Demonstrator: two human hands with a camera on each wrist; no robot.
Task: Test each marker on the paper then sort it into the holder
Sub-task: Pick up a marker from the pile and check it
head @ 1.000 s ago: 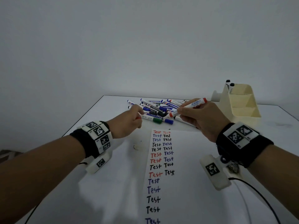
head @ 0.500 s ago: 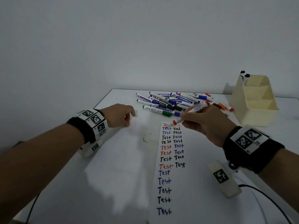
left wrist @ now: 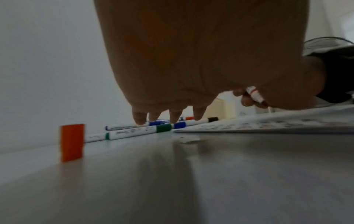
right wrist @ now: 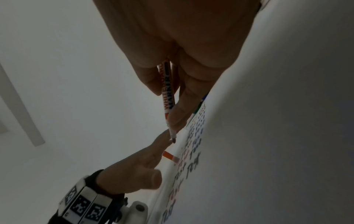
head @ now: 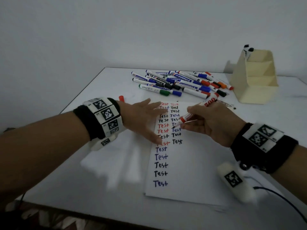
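My right hand [head: 209,123] grips an uncapped red whiteboard marker [head: 187,118] [right wrist: 168,97], tip down just above the paper [head: 191,163], beside the second column of "Test" words. My left hand [head: 142,117] lies with fingers spread and straight over the paper's left edge; in the left wrist view the left hand [left wrist: 191,68] hovers slightly above the table. The marker's orange-red cap [head: 121,98] [left wrist: 72,142] stands upright on the table behind my left wrist. A pile of capped markers [head: 181,83] lies at the far side. The cream holder [head: 255,78] stands at the far right.
The white table [head: 108,171] ends at a left edge near my left forearm and a near edge below the paper. Two black-capped markers [head: 248,48] stick out of the holder's back compartment. A black cable [head: 282,201] trails from my right wrist.
My left hand let go of the cap, which now stands on the table, and opened over the paper's left edge. My right hand brought the marker down toward the paper.
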